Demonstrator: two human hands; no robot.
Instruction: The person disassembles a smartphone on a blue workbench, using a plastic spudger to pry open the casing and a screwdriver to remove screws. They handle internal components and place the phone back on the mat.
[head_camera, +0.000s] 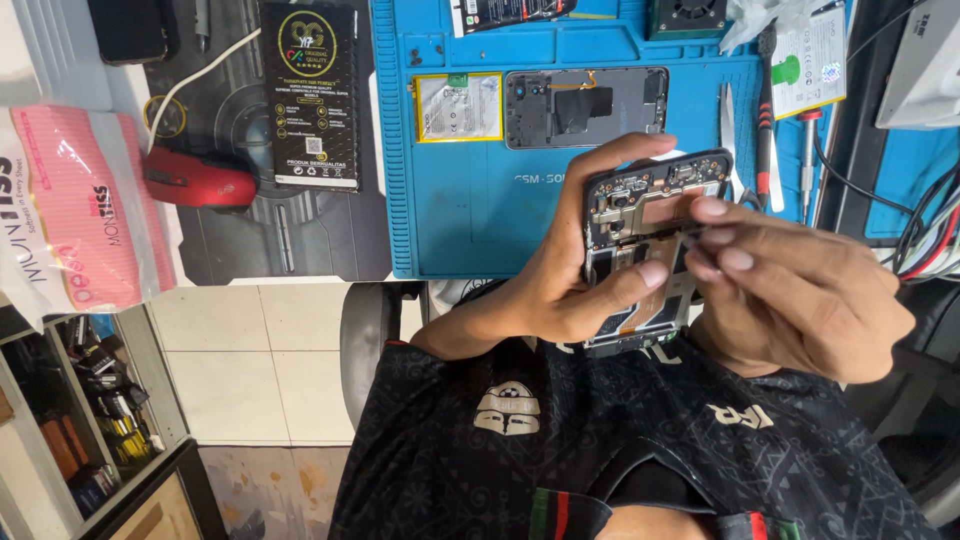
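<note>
Your left hand (570, 285) grips the opened phone (650, 240). Your right hand (800, 290) pinches a thin tool (690, 232) against its circuit board. A battery (459, 107) lies on the blue mat (480, 210).

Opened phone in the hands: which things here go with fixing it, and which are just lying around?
In use:
- left hand holding the opened phone
- right hand pinching at its circuit board
- back frame and flat battery on the blue mat, probably its parts

Lying about:
- red mouse
- pink tissue pack
- black box
- screwdriver
</note>
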